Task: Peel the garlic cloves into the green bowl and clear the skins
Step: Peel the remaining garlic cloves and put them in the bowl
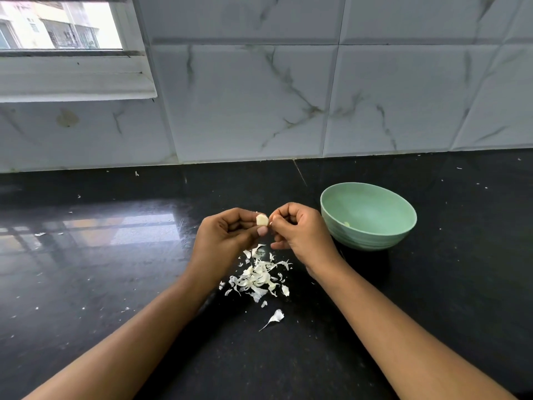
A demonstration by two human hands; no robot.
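My left hand (227,235) pinches a pale garlic clove (261,220) between thumb and fingertips, above the black counter. My right hand (300,229) has its fingers curled and its fingertips at the clove's right edge, pinching at a bit of skin there. Below both hands lies a heap of white garlic skins (259,277), with one larger skin piece (276,316) lying apart nearer to me. The green bowl (372,235) stands upright just right of my right hand; a small pale piece (347,224) shows inside it near the front wall.
The black polished counter (115,269) carries scattered tiny skin flecks. A marbled tile wall (288,96) rises behind it, with a window sill (75,82) at upper left.
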